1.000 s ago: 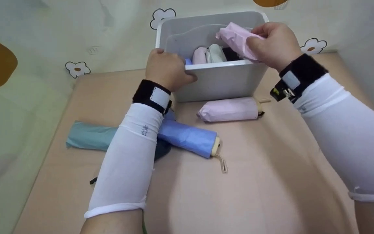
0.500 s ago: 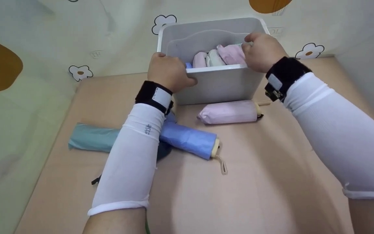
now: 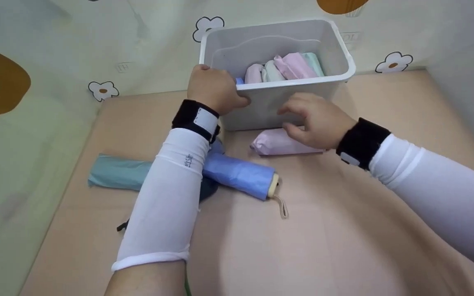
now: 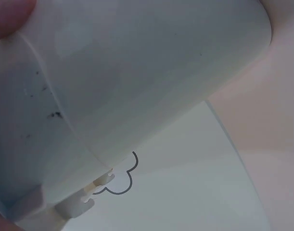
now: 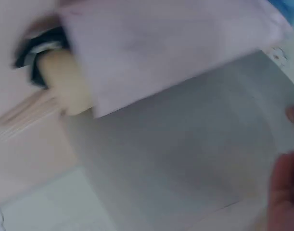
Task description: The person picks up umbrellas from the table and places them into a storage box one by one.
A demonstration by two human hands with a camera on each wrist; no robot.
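My left hand (image 3: 214,90) grips the front-left rim of a light grey plastic bin (image 3: 257,109). My right hand (image 3: 319,121) hovers in front of the bin, fingers loosely bent and holding nothing, over a pale pink folding umbrella (image 3: 272,142) lying on the table. The right wrist view shows that umbrella's cream handle (image 5: 65,79) and strap, blurred. Inside the bin, a pink umbrella (image 3: 294,65) rests among several rolled ones, including a mint one (image 3: 313,63) and a whitish one (image 3: 273,72). The left wrist view shows mostly the bin's side (image 4: 137,62).
A blue umbrella (image 3: 241,176) with a looped strap lies across a dark one (image 3: 208,189), partly under my left forearm. Left of it lies a teal umbrella (image 3: 117,172). A wall covering with flowers (image 3: 103,90) stands behind the table (image 3: 294,242).
My right hand lowered a pink umbrella into the bin, let go of it, then came out over the rim and down toward the umbrella on the table. The left hand stayed on the rim.
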